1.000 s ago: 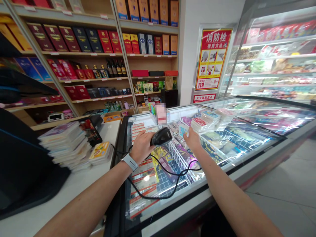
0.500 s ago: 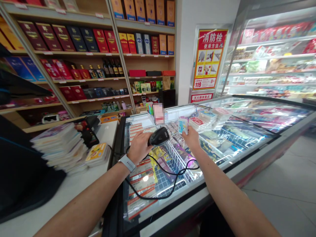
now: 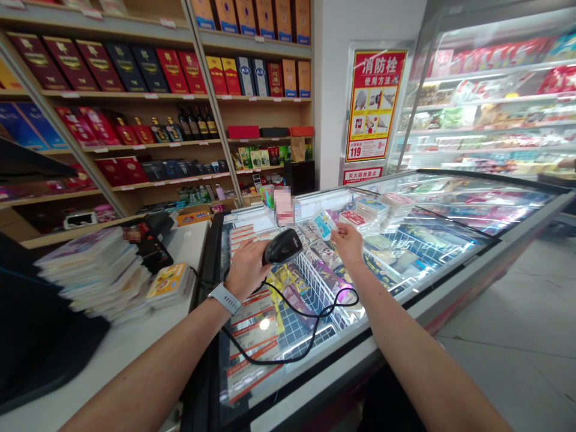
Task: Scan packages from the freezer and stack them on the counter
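My left hand (image 3: 246, 264), with a white watch on the wrist, is wrapped round a black barcode scanner (image 3: 283, 246) above the glass-topped freezer (image 3: 252, 390). The scanner's black cable loops over the glass. Between the fingertips of my right hand (image 3: 350, 245) is a small light-blue and white card (image 3: 324, 225), tilted, to the right of the scanner's head. Just behind that hand, a red and white pack (image 3: 353, 219) and other stacked packs (image 3: 373, 210) lie on the glass.
On the white counter (image 3: 135, 360) at left stand a tall pile of flat packs (image 3: 94, 270), a short stack with a yellow top (image 3: 167, 281) and a black device (image 3: 153, 246). Shelves of boxes stand behind; a lit display fridge (image 3: 486, 114) is at right.
The card in my right hand has tilted and turned flatter, and my fingers have shifted on it. My left hand still holds the scanner. The view has moved slightly to the right.
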